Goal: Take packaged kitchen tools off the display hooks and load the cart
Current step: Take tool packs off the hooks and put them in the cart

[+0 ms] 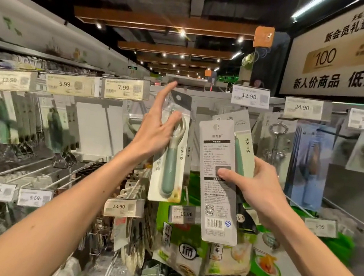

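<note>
My left hand (154,132) is raised to a hanging packaged peeler (170,159), a white card with a green-handled tool. Its thumb lies across the front of the card, its index finger points straight up along the card's left edge, and the other fingers are hidden behind. My right hand (259,187) grips a grey packaged tool (217,201) with its printed back and barcode facing me, thumb pressed on the card. A second green-handled package (243,151) sits behind it in the same grip. No cart is in view.
Display hooks carry more packaged tools: a corkscrew pack (276,144) and blue packs (309,170) to the right, dark packs (20,117) to the left. Price tags (124,89) stick out on hook ends. Green food bags (186,247) hang below. A big sign (344,58) is at the upper right.
</note>
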The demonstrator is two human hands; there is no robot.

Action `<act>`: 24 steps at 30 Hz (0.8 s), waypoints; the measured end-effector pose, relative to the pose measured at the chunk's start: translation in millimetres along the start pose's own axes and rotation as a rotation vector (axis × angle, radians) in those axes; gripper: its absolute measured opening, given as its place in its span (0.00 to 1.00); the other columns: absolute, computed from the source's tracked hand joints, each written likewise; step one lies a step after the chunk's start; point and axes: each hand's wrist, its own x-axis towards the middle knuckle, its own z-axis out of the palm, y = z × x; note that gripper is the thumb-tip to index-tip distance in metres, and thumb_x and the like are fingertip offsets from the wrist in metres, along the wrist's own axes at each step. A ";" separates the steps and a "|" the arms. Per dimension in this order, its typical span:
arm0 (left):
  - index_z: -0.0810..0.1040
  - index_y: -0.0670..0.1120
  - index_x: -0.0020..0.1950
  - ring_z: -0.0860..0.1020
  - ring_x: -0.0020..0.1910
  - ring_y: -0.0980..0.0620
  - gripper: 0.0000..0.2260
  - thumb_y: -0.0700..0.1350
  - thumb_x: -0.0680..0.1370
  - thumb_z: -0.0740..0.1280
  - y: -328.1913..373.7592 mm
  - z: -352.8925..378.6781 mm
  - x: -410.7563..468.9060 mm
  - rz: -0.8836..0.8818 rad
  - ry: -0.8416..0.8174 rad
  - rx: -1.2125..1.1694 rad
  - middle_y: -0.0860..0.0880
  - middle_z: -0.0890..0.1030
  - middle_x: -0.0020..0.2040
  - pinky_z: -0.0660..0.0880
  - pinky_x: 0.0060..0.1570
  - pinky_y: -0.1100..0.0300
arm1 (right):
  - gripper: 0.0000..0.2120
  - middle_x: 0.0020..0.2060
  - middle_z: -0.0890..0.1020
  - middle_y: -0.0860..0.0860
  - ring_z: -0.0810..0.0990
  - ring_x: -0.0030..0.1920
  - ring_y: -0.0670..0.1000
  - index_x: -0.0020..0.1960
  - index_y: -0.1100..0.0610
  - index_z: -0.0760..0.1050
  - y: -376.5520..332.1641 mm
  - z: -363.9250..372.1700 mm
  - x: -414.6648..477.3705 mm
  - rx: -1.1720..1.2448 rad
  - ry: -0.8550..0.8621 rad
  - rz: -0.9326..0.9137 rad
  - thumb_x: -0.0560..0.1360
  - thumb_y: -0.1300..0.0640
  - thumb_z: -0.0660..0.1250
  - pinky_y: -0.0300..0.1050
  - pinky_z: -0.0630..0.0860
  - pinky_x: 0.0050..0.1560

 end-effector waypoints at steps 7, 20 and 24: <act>0.47 0.60 0.80 0.59 0.66 0.73 0.36 0.41 0.81 0.65 -8.9 3.6 9.3 0.022 -0.073 0.040 0.54 0.50 0.82 0.53 0.71 0.53 | 0.16 0.46 0.87 0.45 0.86 0.46 0.44 0.56 0.51 0.79 -1.9 4.7 3.8 -0.024 -0.015 0.001 0.70 0.61 0.76 0.41 0.82 0.43; 0.39 0.58 0.80 0.73 0.32 0.56 0.44 0.50 0.78 0.70 -28.7 16.8 13.0 0.072 0.052 0.364 0.51 0.73 0.43 0.74 0.45 0.57 | 0.18 0.48 0.87 0.46 0.86 0.47 0.46 0.58 0.52 0.79 2.1 8.1 6.3 -0.015 -0.005 0.010 0.70 0.60 0.77 0.43 0.82 0.45; 0.53 0.57 0.80 0.74 0.49 0.54 0.33 0.50 0.80 0.67 -14.5 11.1 -18.3 0.012 0.149 0.390 0.52 0.75 0.56 0.69 0.54 0.57 | 0.15 0.46 0.87 0.44 0.86 0.46 0.45 0.54 0.50 0.79 5.6 6.0 0.5 -0.021 -0.001 0.018 0.70 0.60 0.77 0.41 0.82 0.43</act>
